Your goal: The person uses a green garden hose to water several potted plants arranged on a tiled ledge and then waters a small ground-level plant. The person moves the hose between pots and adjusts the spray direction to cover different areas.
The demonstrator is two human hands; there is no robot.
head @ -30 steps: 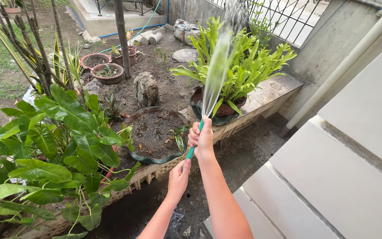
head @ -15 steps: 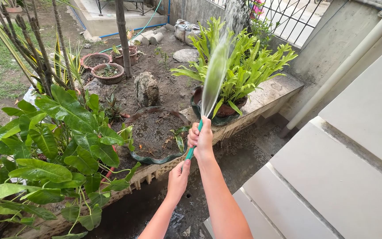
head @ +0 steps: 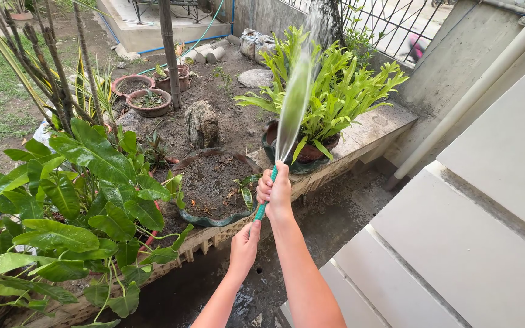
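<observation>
My right hand (head: pixel 276 193) grips the end of a teal garden hose (head: pixel 262 210), thumb pressed at its mouth. A flat fan of water (head: pixel 293 103) sprays up and away from it toward a bushy light-green plant (head: pixel 335 91) in a dark green pot (head: pixel 302 161). My left hand (head: pixel 244 244) holds the same hose lower down, just below the right hand. Beyond my hands sits a wide scalloped green pot of dark soil (head: pixel 214 182) with a small plant.
Big-leaved plants (head: pixel 74 194) fill the left. A raised planter ledge (head: pixel 372 130) runs across, with a rock (head: pixel 202 121), clay pots (head: pixel 147 97) and a thin trunk (head: pixel 168 54) behind. Wet ground (head: pixel 329 218) lies below; pale steps (head: pixel 469 231) and a white pipe (head: pixel 475 85) are right.
Hands and hose stay nearly still, shifting slightly up; the spray keeps hitting the same light-green plant.
</observation>
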